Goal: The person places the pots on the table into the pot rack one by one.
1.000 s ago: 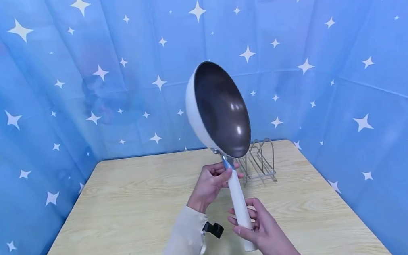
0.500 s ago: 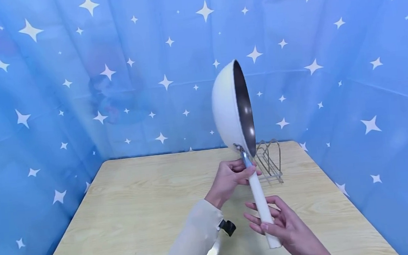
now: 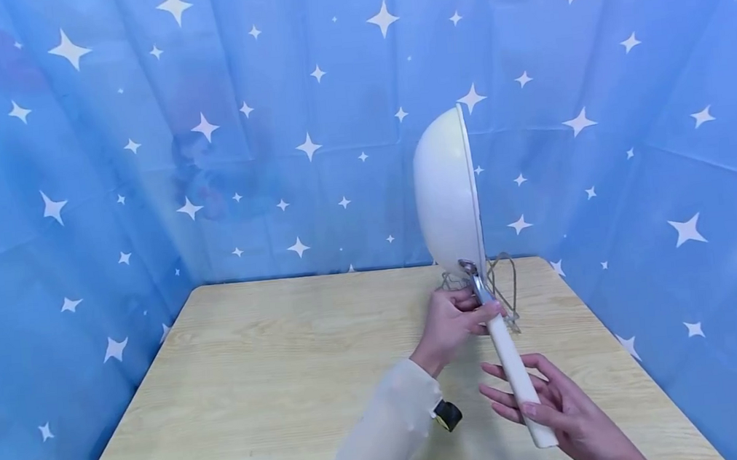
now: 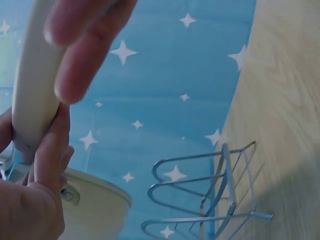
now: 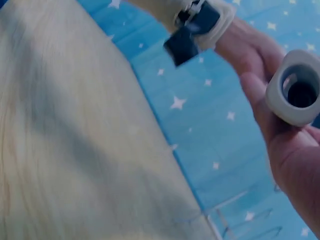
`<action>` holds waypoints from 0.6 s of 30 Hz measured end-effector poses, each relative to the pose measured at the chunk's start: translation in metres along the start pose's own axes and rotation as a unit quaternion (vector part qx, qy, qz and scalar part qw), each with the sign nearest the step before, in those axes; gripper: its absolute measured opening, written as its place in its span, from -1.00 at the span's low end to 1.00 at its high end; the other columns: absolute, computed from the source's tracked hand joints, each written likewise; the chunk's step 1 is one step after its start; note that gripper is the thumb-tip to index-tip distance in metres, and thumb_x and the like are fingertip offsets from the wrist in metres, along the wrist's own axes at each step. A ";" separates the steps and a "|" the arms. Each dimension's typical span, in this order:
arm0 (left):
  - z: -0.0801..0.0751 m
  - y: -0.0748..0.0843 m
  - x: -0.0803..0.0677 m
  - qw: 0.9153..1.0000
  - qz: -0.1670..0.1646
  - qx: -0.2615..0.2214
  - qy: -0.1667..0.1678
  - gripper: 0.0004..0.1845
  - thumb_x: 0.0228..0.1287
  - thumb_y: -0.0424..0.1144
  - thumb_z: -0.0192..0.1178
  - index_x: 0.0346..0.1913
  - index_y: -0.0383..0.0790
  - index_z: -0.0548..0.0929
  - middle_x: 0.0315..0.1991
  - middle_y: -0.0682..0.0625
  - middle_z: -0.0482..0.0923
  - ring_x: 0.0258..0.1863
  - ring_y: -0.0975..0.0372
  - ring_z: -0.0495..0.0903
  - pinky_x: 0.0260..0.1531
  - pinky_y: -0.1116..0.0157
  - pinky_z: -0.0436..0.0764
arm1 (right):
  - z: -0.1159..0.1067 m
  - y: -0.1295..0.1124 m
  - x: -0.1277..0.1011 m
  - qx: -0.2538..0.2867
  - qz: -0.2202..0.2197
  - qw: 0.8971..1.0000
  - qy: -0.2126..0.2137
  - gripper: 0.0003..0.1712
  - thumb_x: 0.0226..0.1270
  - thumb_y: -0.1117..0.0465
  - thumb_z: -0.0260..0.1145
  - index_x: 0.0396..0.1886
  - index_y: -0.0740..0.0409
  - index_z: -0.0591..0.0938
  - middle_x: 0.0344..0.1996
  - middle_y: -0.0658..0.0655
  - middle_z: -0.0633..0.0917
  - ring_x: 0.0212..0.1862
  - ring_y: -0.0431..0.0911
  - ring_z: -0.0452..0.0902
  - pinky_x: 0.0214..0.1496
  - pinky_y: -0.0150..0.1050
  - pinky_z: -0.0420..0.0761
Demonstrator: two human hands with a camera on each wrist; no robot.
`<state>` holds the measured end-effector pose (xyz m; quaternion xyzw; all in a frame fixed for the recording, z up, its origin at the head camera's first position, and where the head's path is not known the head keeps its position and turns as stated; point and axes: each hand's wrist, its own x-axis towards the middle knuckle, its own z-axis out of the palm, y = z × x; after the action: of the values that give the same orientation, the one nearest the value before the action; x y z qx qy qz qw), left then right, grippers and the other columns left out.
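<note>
A white wok (image 3: 447,194) is held upright above the table, bowl up, its outer side facing left and its dark inside turned out of sight. My left hand (image 3: 449,325) pinches the neck between bowl and handle. Lower down, my right hand (image 3: 568,410) holds the white handle (image 3: 515,363) near its end, thumb on top and fingers behind. The left wrist view has the bowl (image 4: 97,207) at lower left with its rivet showing. In the right wrist view the handle's hollow end (image 5: 295,87) points at the camera.
Behind the wok a metal wire rack (image 3: 511,283) with looped dividers stands at the table's back right, partly hidden. The wood-grain table (image 3: 277,384) is enclosed by a blue star-patterned curtain (image 3: 303,89). A black wrist device (image 3: 448,414) sticks out from my left sleeve.
Both hands have carried the wok rightward in the view, in front of the rack. It has turned about its handle, so the dark inside, visible before, is now hidden.
</note>
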<state>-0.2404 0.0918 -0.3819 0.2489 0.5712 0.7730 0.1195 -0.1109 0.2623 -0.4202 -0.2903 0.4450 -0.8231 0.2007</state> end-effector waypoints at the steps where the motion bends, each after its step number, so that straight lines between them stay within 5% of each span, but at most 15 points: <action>1: 0.003 -0.001 0.001 1.000 -0.004 0.000 0.005 -0.73 0.25 -0.34 0.38 -0.03 -0.42 0.73 -0.14 -0.34 0.76 -0.21 0.13 0.82 -0.40 0.36 0.76 | -0.003 0.000 -0.002 0.004 -0.002 1.000 -0.006 -0.46 0.55 0.59 -0.36 0.43 0.23 0.10 0.53 0.19 0.33 0.47 0.16 0.35 0.48 -0.02 0.38; 11: 0.033 -0.002 0.007 0.994 -0.051 0.027 0.097 -0.84 0.11 -0.34 0.48 -0.21 -0.21 0.79 -0.28 -0.10 0.82 -0.34 0.20 0.80 -0.47 0.33 0.75 | -0.031 -0.004 -0.016 0.034 -0.024 0.997 -0.065 -0.39 0.52 0.60 -0.45 0.50 0.25 0.00 0.58 0.28 0.18 0.52 0.25 0.23 0.54 0.05 0.26; 18: 0.049 -0.006 0.005 0.989 -0.071 0.026 0.128 -0.86 0.08 -0.37 0.50 -0.26 -0.21 0.80 -0.34 -0.08 0.82 -0.40 0.22 0.78 -0.47 0.31 0.75 | -0.044 -0.008 -0.031 0.043 -0.003 0.996 -0.083 -0.35 0.54 0.57 -0.47 0.55 0.17 -0.07 0.60 0.26 0.12 0.54 0.25 0.16 0.57 0.03 0.22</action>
<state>-0.2200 0.1363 -0.3757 0.1095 0.6182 0.7727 0.0937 -0.1172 0.3114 -0.4415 -0.3507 0.3901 -0.8149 0.2465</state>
